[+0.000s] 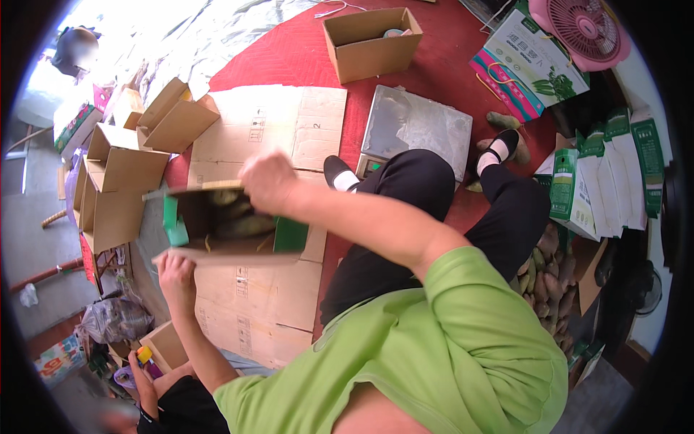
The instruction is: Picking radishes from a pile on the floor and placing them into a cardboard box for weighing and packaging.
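Note:
A carton [290, 235] with green inner flaps hangs or rests in front of me, over flattened cardboard [249, 289]. Its top gapes, and dim, oblong root vegetables [242, 226] lie inside, blurred by motion. At its near left corner, my left hand [177, 276] has its fingers closed on the edge. My right hand [269, 181] is closed at the far rim, somewhat smeared by movement. Whether the carton touches the cardboard beneath, I cannot tell.
A metal platform scale [416, 126] stands beside my feet. Open brown boxes [134, 163] line the left; another box [372, 54] stands ahead. Printed cartons [600, 184], a root pile [553, 282] and a pink fan [582, 29] occupy the right. Another person's hand [144, 383] shows lower left.

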### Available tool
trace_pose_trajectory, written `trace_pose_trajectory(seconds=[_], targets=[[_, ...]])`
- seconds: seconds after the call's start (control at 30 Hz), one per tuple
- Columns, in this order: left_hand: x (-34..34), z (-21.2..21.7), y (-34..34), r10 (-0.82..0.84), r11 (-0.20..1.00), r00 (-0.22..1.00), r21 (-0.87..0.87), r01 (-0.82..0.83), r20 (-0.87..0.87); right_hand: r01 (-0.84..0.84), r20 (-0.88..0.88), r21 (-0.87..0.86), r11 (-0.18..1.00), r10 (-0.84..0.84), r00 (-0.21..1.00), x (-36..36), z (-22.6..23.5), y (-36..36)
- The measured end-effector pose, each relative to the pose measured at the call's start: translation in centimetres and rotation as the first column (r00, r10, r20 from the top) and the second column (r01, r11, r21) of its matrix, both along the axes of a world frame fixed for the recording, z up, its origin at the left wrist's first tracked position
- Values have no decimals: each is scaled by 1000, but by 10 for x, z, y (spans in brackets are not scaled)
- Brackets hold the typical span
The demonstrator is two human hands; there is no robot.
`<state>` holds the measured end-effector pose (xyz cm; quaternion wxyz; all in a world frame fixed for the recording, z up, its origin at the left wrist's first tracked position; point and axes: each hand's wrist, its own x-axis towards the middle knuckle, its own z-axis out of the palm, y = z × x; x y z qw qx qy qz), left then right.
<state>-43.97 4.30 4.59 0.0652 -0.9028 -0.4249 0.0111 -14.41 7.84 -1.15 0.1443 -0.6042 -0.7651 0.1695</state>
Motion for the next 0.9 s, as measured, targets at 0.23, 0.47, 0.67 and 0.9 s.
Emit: trace_pose_trajectory(seconds=[0.23,0.47,0.67,0.9], targets=[[-111,-48,-88,126,979,962,-127,-160,-242,-237,-252,-268,934,169,953,-86,-46,-79],[-138,-58,-100,409,731,839,-421,-537,-359,-485,-367,-309,818,367,854,-78,-32,-100],[-41,0,-41,517,778,804,-230,-584,-293,-221,-465,-244,944,86,881,22,-10,-55],[154,26,1,-94,979,981,-161,122,168,313,-740,119,942,-126,661,216,12,-68]])
